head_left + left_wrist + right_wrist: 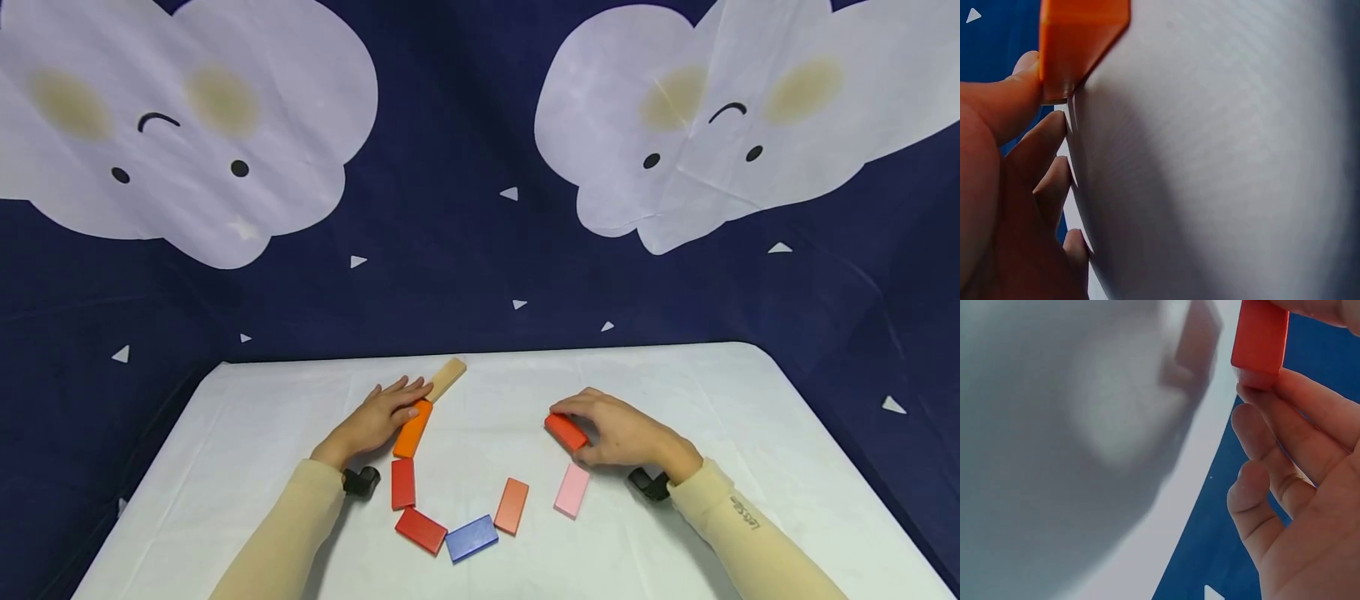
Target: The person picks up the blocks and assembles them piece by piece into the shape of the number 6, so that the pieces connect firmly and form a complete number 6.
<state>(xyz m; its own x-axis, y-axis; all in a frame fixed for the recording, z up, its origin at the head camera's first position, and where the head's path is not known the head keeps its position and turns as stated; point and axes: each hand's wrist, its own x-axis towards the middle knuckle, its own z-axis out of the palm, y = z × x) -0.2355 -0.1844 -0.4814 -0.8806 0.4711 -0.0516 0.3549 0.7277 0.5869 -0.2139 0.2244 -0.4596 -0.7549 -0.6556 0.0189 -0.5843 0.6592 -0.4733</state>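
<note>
On the left, my left hand (382, 417) has its fingers spread and mostly straight. Its thumb touches the orange block (412, 432), and a fingertip lies where that block meets the pale wooden block (447, 379). The left wrist view shows the thumb against the orange block (1082, 44). Over on the right, my right hand (618, 427) pinches a red block (566, 432) between thumb and fingers. That red block (1261, 340) looks raised off the table in the right wrist view. Just below it lies a pink block (572, 492).
A curved row continues from the orange block with one red block (402, 484), another red block (421, 531), a blue block (472, 539) and a salmon block (512, 506). All lie on the white table (675, 533). Behind hangs a dark blue cloth (450, 208) with clouds.
</note>
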